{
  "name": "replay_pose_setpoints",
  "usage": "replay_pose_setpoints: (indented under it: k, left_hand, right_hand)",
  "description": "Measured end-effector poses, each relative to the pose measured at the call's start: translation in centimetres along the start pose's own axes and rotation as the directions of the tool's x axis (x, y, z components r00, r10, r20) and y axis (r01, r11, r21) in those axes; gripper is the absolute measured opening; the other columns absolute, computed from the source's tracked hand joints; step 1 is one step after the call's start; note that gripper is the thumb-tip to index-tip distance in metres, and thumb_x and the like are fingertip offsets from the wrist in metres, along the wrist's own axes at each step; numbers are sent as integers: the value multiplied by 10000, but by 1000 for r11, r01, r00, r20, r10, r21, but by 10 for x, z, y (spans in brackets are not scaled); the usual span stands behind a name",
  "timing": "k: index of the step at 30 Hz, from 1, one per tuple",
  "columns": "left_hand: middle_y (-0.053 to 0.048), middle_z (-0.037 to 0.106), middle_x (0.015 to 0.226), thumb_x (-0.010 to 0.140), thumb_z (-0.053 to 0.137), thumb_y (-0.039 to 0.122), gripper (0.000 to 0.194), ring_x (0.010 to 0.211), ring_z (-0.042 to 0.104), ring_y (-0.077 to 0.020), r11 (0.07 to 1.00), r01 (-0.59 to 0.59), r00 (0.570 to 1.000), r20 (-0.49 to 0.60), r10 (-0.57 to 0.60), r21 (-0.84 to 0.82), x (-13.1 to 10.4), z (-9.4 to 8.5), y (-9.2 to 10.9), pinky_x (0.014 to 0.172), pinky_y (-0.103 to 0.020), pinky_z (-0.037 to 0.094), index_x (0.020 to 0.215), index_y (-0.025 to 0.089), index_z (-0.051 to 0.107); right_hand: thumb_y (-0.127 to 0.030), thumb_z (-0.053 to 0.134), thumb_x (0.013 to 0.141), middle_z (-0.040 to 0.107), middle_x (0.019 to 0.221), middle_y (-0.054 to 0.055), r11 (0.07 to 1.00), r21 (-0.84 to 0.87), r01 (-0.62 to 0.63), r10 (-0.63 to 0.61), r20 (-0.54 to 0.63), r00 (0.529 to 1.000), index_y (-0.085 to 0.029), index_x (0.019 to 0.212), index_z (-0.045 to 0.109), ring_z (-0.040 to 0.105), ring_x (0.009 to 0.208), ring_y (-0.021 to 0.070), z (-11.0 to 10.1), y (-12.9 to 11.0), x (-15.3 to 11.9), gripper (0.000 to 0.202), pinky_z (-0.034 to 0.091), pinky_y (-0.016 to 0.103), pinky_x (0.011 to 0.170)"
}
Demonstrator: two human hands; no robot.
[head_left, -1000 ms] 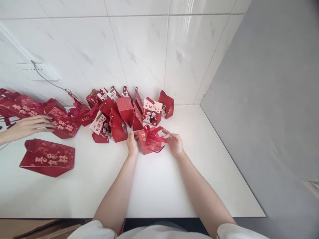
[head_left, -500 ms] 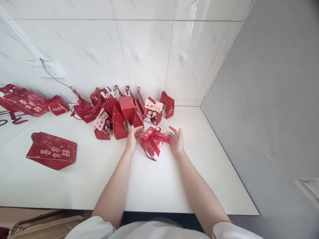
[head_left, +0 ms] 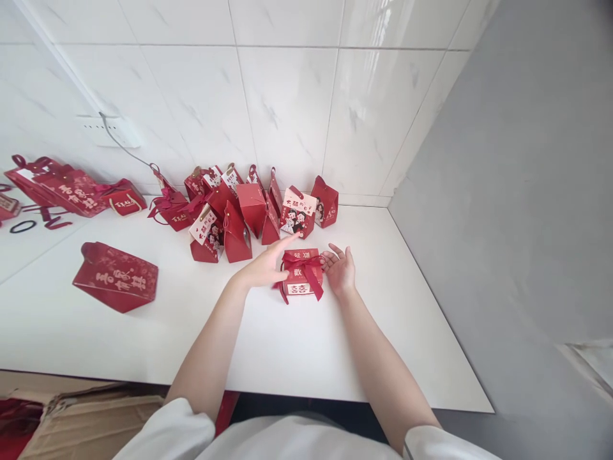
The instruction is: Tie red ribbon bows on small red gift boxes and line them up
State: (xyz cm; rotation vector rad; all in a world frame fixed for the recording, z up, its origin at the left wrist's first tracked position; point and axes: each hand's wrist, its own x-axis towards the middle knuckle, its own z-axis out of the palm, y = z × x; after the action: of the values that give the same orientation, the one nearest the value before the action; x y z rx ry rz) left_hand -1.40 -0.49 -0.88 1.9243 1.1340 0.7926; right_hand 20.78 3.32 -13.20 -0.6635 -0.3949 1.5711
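A small red gift box (head_left: 297, 273) tied with a dark red ribbon bow (head_left: 311, 263) rests on the white table, a double-happiness panel (head_left: 299, 289) facing me. My left hand (head_left: 264, 265) is at its left, index finger stretched out past the box's far corner and thumb at its left side. Whether the thumb presses on the box, I cannot tell. At the right, my right hand (head_left: 341, 271) has its palm turned up and fingers apart, the fingertips close to the bow's right end. Neither hand grips the box.
Behind the hands, several red gift boxes (head_left: 234, 233) stand in a cluster along the tiled wall. One larger red box (head_left: 117, 276) lies at the left. Loose ribbon pieces (head_left: 56, 220) are at the far left. A cardboard box (head_left: 96, 421) sits below the table's front edge.
The bow-tied box has turned so its double-happiness side faces me squarely. My left hand has swung its fingers rightward to the box's left side. The right hand stays nearly where it was.
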Motion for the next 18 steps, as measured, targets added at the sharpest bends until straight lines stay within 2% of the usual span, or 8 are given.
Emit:
replay_pose_setpoints:
  k: [2, 4, 6, 8, 10, 12, 15, 18]
  left_hand:
    - [-30, 425, 1553, 753, 667, 228, 748, 1456, 365, -291, 996, 21, 996, -86, -14, 89, -2, -8, 11, 1216, -460, 284, 1465, 300, 447]
    - [-37, 422, 1557, 851, 579, 349, 660, 1441, 390, -265, 971, 126, 976, -202, -84, 204, -1, -3, 26, 1199, -442, 313, 1484, 285, 403]
    - [-108, 444, 1536, 877, 527, 552, 723, 1410, 423, -308, 888, 289, 927, -335, -167, 356, 3, 17, 40, 1188, -490, 310, 1499, 218, 376]
    - [-209, 484, 1480, 817, 525, 697, 904, 1407, 387, -410, 742, 417, 892, -394, -222, 525, 12, 46, 51, 1197, -635, 155, 1503, 130, 367]
    - [-252, 396, 1532, 799, 508, 739, 1000, 1460, 271, -442, 642, 406, 905, -381, -188, 650, 22, 75, 56, 1178, -697, 19, 1525, 80, 310]
    - [-261, 306, 1577, 808, 483, 744, 1036, 1499, 165, -433, 587, 391, 915, -367, -166, 709, 30, 94, 57, 1168, -709, -7, 1544, 54, 246]
    - [-268, 229, 1604, 814, 527, 684, 1028, 1509, 133, -421, 538, 417, 908, -362, -211, 733, 28, 91, 52, 1167, -707, 5, 1554, 51, 200]
    - [-286, 251, 1588, 744, 669, 560, 1089, 1465, 238, -459, 516, 453, 887, -311, -340, 728, 13, 62, 45, 1135, -750, 29, 1568, 76, 147]
  right_hand:
    - [-606, 488, 915, 699, 755, 19, 1000, 4, 13, -13, -12, 1000, -203, 1025, 651, 681, 733, 167, 0, 0, 0, 448, 555, 309, 712]
    - [-617, 502, 902, 697, 757, 21, 999, 6, 34, -34, -28, 999, -197, 1016, 655, 682, 742, 166, 0, -1, 2, 461, 549, 303, 719]
    - [-619, 519, 892, 698, 765, 22, 998, 2, 62, -61, -48, 997, -194, 1010, 658, 681, 743, 162, -2, -3, 4, 463, 541, 295, 717]
    - [-600, 534, 893, 698, 769, 21, 996, -7, 88, -88, -70, 994, -193, 999, 661, 675, 734, 154, -4, -7, 7, 440, 531, 281, 707]
    - [-571, 541, 902, 697, 774, 19, 995, -12, 101, -101, -91, 991, -193, 981, 662, 667, 722, 144, -8, -12, 10, 405, 525, 271, 700]
    - [-554, 530, 910, 695, 797, 20, 995, -5, 97, -96, -111, 989, -195, 973, 659, 667, 728, 140, -13, -17, 12, 386, 530, 273, 705]
    - [-542, 495, 921, 683, 835, 25, 997, 25, 72, -68, -146, 987, -193, 990, 651, 675, 757, 139, -21, -23, 13, 388, 548, 276, 713]
    - [-541, 439, 935, 656, 838, 29, 997, 67, 48, -35, -184, 982, -182, 983, 637, 667, 739, 125, -27, -26, 13, 413, 561, 263, 682]
